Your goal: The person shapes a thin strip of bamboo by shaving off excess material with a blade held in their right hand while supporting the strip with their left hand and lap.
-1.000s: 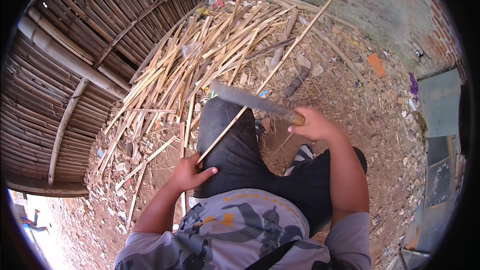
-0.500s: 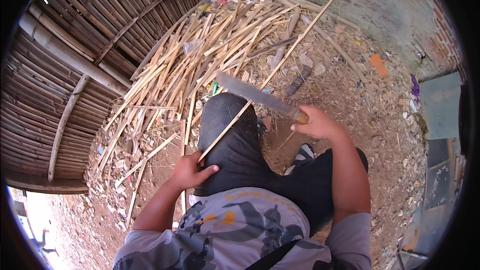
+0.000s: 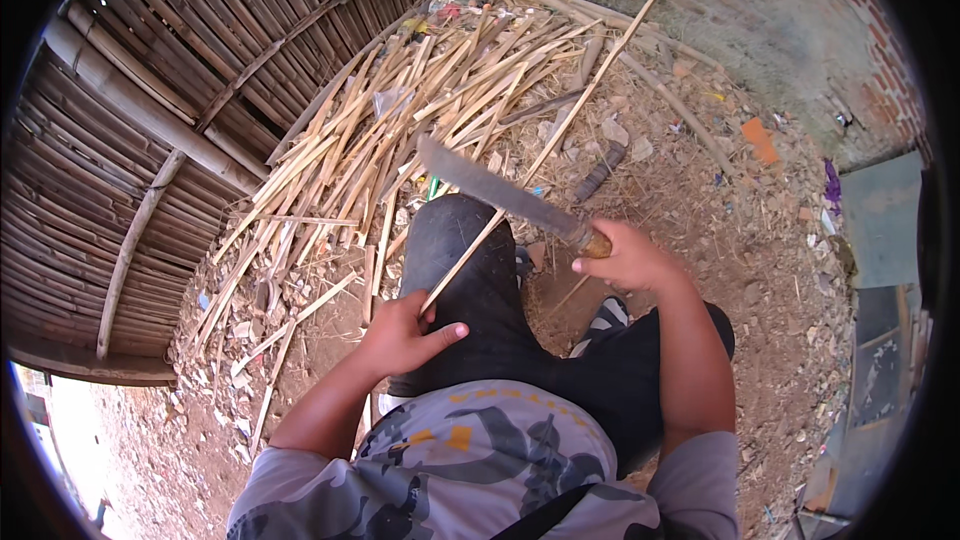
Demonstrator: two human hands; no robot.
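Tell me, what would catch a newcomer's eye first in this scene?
Most striking is the long grey-bladed machete with a wooden handle, gripped by the right hand and laid across a long thin pale bamboo strip. The left hand pins that strip's near end on the black-trousered knee. Beyond the knee, a big heap of split pale bamboo slats lies on the dirt beside a woven bamboo wall.

Machete [image 3: 500,192] blade lowered onto bamboo strip [image 3: 520,185], right hand [image 3: 625,258] slightly down.
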